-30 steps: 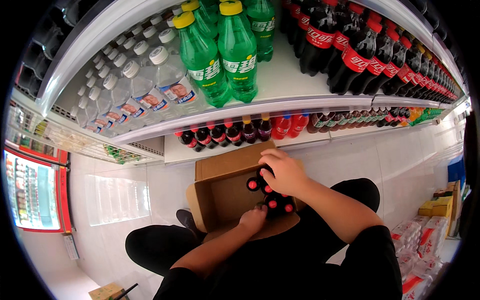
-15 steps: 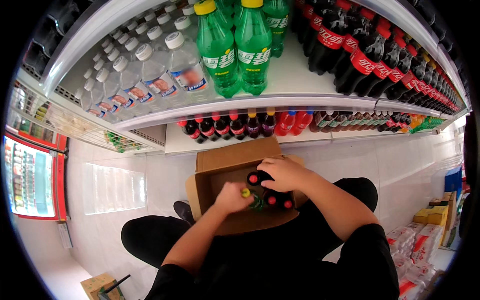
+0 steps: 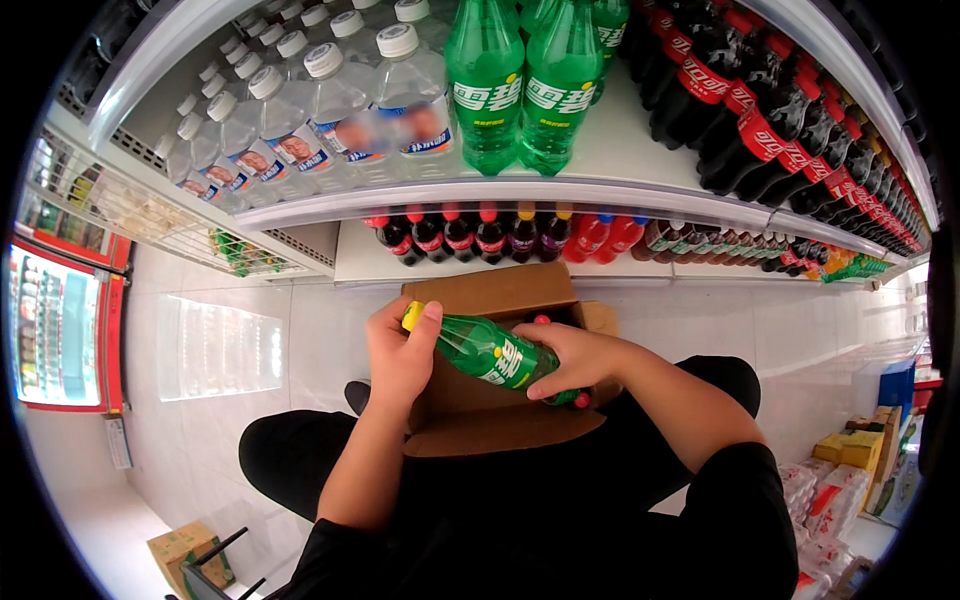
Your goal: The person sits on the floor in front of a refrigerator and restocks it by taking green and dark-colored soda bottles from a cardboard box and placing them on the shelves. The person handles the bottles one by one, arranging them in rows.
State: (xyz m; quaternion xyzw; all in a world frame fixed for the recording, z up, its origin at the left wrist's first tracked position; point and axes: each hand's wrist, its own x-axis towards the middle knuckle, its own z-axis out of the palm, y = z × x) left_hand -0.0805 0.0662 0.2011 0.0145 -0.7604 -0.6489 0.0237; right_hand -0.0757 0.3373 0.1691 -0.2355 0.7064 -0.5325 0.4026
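Observation:
A green soda bottle with a yellow cap lies tilted across the top of an open cardboard box. My left hand is closed around its cap and neck. The fingers of my right hand wrap its base end, so both hands hold the one bottle. Below and beside my right hand, red caps of dark cola bottles show in the box; their bodies are mostly hidden by the hand and the green bottle.
Ahead, an upper shelf carries clear water bottles, large green bottles and cola bottles. Smaller bottles line the lower shelf. A glass-door cooler stands left; shrink-wrapped packs are at right. A carton sits behind left.
The green bottle has come up out of the box and now lies slanted between both hands. My right hand has left the dark bottle and taken the green bottle's base.

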